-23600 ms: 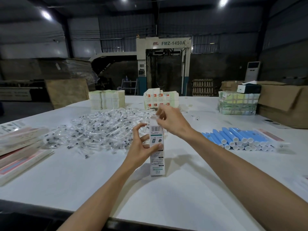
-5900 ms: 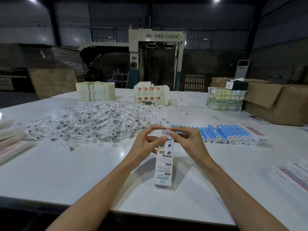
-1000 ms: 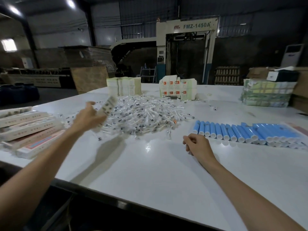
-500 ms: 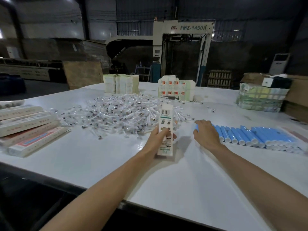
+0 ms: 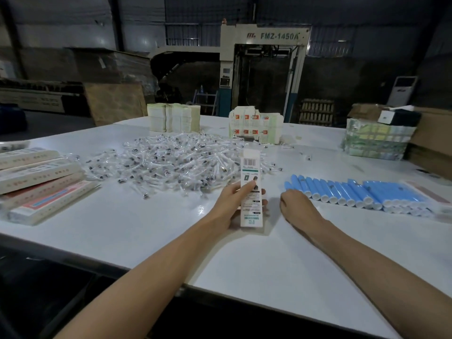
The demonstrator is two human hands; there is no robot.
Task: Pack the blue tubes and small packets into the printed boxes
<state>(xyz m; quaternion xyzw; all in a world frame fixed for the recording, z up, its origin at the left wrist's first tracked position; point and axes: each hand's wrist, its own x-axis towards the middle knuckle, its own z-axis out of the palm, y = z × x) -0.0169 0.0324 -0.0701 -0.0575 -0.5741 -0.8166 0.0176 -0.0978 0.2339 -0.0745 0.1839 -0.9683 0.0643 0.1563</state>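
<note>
Head view, hands at the near middle of the white surface [image 5: 146,231]. My left hand [image 5: 227,206] holds one printed box [image 5: 253,204] upright, barcode end uppermost and its lower end close to the surface. My fingers [image 5: 264,203] wrap round the box from behind, with the thumb laid across its printed front.

My right hand [image 5: 298,207] lies low over the surface just right of the box, knuckles up and fingers curled under. I cannot tell whether they enclose anything. It sits near the left end of the blue tubes [image 5: 354,192], which lie side by side in a long row with their white caps toward me.

The small packets [image 5: 176,160], clear and loose, form a broad heap behind the box.

Long flat boxes [image 5: 36,182] are stacked at the left edge. Two stacks of folded cartons [image 5: 255,128] stand at the far side, and a wrapped bundle [image 5: 374,140] sits far right.
</note>
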